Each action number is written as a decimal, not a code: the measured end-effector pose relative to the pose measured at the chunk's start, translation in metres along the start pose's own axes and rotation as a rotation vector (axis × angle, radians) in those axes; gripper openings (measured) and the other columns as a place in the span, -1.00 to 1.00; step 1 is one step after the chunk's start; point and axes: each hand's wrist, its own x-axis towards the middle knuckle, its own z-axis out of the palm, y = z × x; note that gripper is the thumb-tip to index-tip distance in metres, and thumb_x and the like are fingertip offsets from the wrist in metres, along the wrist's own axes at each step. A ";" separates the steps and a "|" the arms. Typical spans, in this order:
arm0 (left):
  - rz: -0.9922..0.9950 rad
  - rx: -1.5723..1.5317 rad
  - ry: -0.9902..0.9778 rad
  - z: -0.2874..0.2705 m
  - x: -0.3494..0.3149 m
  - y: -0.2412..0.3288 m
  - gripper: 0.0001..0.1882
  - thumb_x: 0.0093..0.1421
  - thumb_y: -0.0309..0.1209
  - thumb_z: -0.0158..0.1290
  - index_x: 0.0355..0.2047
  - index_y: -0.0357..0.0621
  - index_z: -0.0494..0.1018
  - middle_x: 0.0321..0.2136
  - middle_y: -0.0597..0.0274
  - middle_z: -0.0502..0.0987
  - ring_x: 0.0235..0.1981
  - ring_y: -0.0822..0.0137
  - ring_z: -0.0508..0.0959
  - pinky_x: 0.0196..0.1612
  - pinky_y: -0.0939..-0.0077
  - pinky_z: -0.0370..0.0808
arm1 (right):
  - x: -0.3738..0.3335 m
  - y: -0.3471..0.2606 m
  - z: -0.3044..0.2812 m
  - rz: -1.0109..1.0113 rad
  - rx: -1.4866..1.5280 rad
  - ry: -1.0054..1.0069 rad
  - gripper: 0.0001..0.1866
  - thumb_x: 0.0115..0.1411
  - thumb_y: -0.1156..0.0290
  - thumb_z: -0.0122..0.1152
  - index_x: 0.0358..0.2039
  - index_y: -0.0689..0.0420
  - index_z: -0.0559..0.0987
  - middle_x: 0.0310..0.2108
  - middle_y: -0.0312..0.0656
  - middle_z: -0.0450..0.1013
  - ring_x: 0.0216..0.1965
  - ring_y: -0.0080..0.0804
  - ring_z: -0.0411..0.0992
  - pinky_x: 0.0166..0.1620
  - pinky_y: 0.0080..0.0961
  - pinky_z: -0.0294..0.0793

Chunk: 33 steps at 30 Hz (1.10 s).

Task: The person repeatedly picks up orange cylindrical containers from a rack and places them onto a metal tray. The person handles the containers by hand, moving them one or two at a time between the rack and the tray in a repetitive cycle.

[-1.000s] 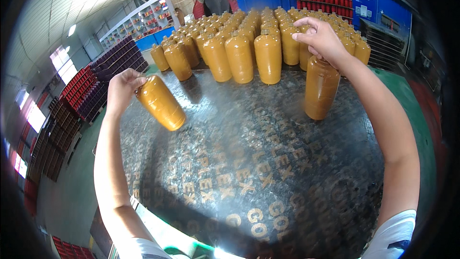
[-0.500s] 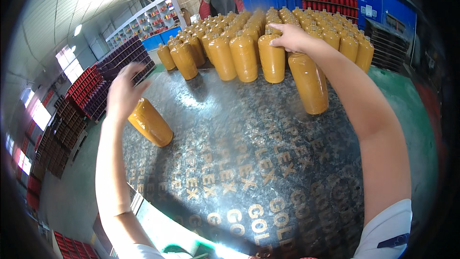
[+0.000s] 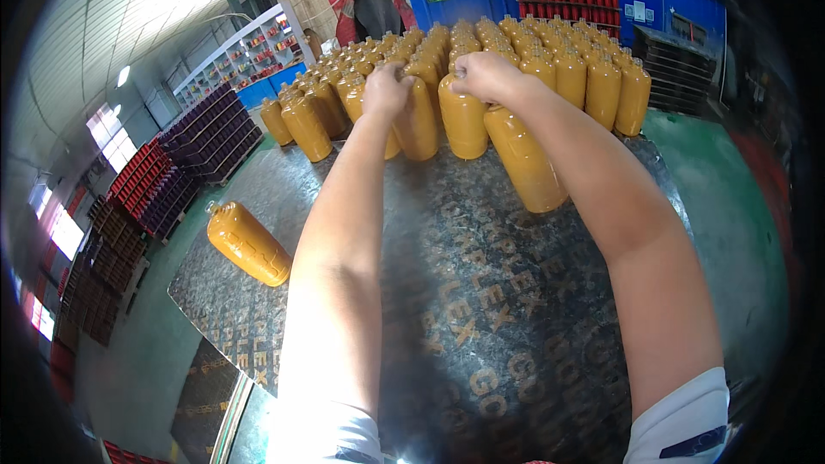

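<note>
My right hand point(image 3: 488, 77) is closed at the neck of a mustard-yellow bottle point(image 3: 464, 127) in the front row. Left of it, my left hand point(image 3: 388, 91) has its fingers curled at the neck of the neighbouring yellow bottle point(image 3: 418, 131); the fingers partly hide that neck. Both bottles stand on the dark printed board point(image 3: 447, 249). Just in front of the row, partly behind my right forearm, stands a single yellow bottle point(image 3: 526, 163). Another lone bottle point(image 3: 249, 243) with a clear neck stands to the left of my left forearm.
Many more yellow bottles point(image 3: 570, 77) stand packed behind my hands. Past the board's left edge lies green floor, with stacks of purple goods point(image 3: 210, 133) and red goods point(image 3: 133, 170). A blue wall point(image 3: 447, 4) and dark stacked trays point(image 3: 675, 73) are at the back.
My left hand has moved right, from above the lone left bottle to the front row. My right hand's fingers have closed at the bottle's neck. The view has shifted slightly.
</note>
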 end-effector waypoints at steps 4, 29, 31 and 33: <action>-0.127 -0.156 -0.021 -0.022 -0.017 0.024 -0.52 0.07 -0.26 0.34 -0.01 -0.15 0.60 -0.21 0.10 0.69 -0.25 0.29 0.69 -0.12 0.43 0.56 | 0.000 0.022 0.000 -0.006 -0.158 0.098 -0.69 0.20 0.18 0.26 -0.38 0.22 0.63 -0.38 0.07 0.57 -0.27 0.00 0.56 -0.10 -0.14 0.50; -0.349 -0.166 -0.009 -0.289 -0.276 -0.004 -0.66 0.16 -0.49 0.25 -0.05 -0.36 0.58 -0.28 0.17 0.65 -0.28 0.37 0.61 -0.11 0.47 0.54 | -0.031 0.007 -0.023 0.027 -0.051 0.068 -0.68 0.21 0.18 0.23 -0.31 0.24 0.65 -0.27 0.07 0.56 -0.19 0.01 0.52 -0.07 -0.15 0.46; -0.349 -0.150 -0.034 -0.292 -0.281 0.002 -0.63 0.18 -0.47 0.24 -0.01 -0.36 0.55 -0.23 0.12 0.64 -0.23 0.36 0.62 -0.10 0.47 0.54 | -0.039 0.008 -0.028 0.039 -0.024 0.085 -0.66 0.22 0.18 0.21 -0.26 0.23 0.66 -0.21 0.09 0.57 -0.14 0.05 0.52 -0.03 -0.15 0.47; -0.301 0.053 -0.043 -0.292 -0.280 0.008 -0.58 0.22 -0.43 0.20 0.08 -0.25 0.50 -0.06 0.04 0.60 -0.08 0.25 0.62 -0.05 0.40 0.54 | -0.050 0.011 -0.031 0.027 0.029 0.138 -0.66 0.22 0.18 0.20 -0.28 0.24 0.65 -0.24 0.09 0.57 -0.18 0.05 0.52 -0.05 -0.14 0.46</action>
